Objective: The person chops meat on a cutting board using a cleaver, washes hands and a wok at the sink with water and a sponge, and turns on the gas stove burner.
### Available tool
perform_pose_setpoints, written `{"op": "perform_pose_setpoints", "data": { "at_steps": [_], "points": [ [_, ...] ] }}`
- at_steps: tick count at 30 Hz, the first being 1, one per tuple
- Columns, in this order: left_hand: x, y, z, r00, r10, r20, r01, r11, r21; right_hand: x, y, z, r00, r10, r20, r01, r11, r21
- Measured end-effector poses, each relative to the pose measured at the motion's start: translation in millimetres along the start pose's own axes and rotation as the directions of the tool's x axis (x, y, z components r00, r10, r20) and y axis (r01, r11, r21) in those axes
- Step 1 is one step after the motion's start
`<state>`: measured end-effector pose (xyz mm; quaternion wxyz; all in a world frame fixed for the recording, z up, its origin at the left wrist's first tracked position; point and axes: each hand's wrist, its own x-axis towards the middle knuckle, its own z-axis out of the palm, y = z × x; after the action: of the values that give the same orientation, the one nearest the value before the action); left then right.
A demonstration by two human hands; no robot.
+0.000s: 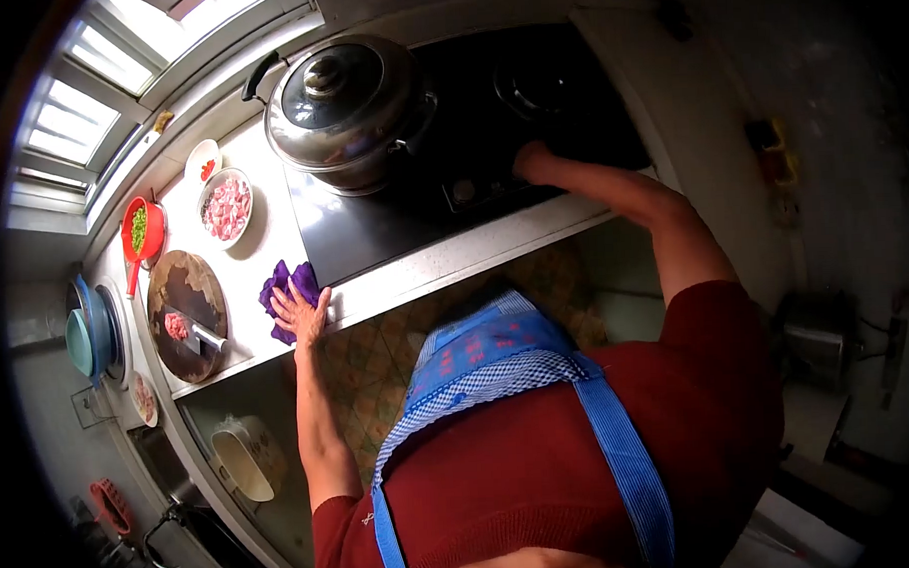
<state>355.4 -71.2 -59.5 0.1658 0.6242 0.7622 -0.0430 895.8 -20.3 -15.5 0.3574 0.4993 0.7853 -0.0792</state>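
My left hand (300, 311) lies flat with fingers spread on a crumpled purple cloth (279, 282) at the counter's front edge. On the far side, my right hand (536, 163) reaches down to the control strip of the black gas stove (358, 232). Its fingers are lost in shadow, and whatever they touch is hidden. One stove knob (462, 192) shows to the left of that hand. A large lidded steel pot (343, 108) sits on the left burner, between and beyond both hands.
Left of the cloth, a round wooden chopping board (177, 274) bears minced meat (177, 326) and a cleaver (206, 338). Behind are a bowl of cut meat (226, 207), a small dish (205, 158) with red bits and a red strainer (142, 235) of chopped greens. A pale bin (245, 460) stands below.
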Motion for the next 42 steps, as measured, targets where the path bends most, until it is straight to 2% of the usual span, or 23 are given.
{"op": "perform_pose_setpoints", "data": {
  "at_steps": [1,2,4,10,14,16,19,22,26,29,42],
  "points": [
    [-1,-1,0,1.0,-0.007,0.013,0.007,1.0,-0.007,-4,-3,-4,0.998,0.021,0.063,-0.007,0.976,-0.217],
    [-2,-1,0,1.0,-0.011,0.025,0.011,1.0,-0.016,-10,-3,-5,0.998,0.026,0.064,-0.011,0.975,-0.22],
    [-2,0,0,1.0,-0.012,0.028,0.012,1.0,-0.017,-14,0,1,0.996,-0.028,-0.083,0.007,0.97,-0.242],
    [1,-2,2,0.999,-0.013,0.037,0.014,1.0,-0.004,-15,-1,0,0.996,-0.018,-0.083,-0.006,0.96,-0.279],
    [2,-3,5,1.0,-0.011,0.022,0.011,1.0,0.001,-13,1,-2,0.992,0.008,-0.129,-0.037,0.974,-0.222],
    [2,-3,4,1.0,-0.009,0.021,0.009,1.0,-0.004,-15,4,-7,0.995,-0.095,0.008,0.094,0.959,-0.266],
    [2,-3,3,0.999,-0.016,0.032,0.016,1.0,-0.013,-14,5,-3,0.992,-0.11,-0.054,0.091,0.957,-0.276],
    [1,-3,3,1.0,-0.009,0.029,0.009,1.0,-0.008,-11,8,1,0.992,-0.123,-0.043,0.11,0.968,-0.225],
    [2,-2,3,0.999,-0.017,0.034,0.017,1.0,0.005,-13,6,0,0.995,-0.102,-0.014,0.096,0.967,-0.235],
    [3,-3,5,1.0,-0.017,0.023,0.017,1.0,0.002,-14,7,1,0.993,-0.109,-0.054,0.092,0.963,-0.253],
    [3,-5,5,1.0,-0.003,0.021,0.003,1.0,0.006,-22,2,-10,0.996,-0.034,-0.085,0.022,0.991,-0.13]
  ]
}}
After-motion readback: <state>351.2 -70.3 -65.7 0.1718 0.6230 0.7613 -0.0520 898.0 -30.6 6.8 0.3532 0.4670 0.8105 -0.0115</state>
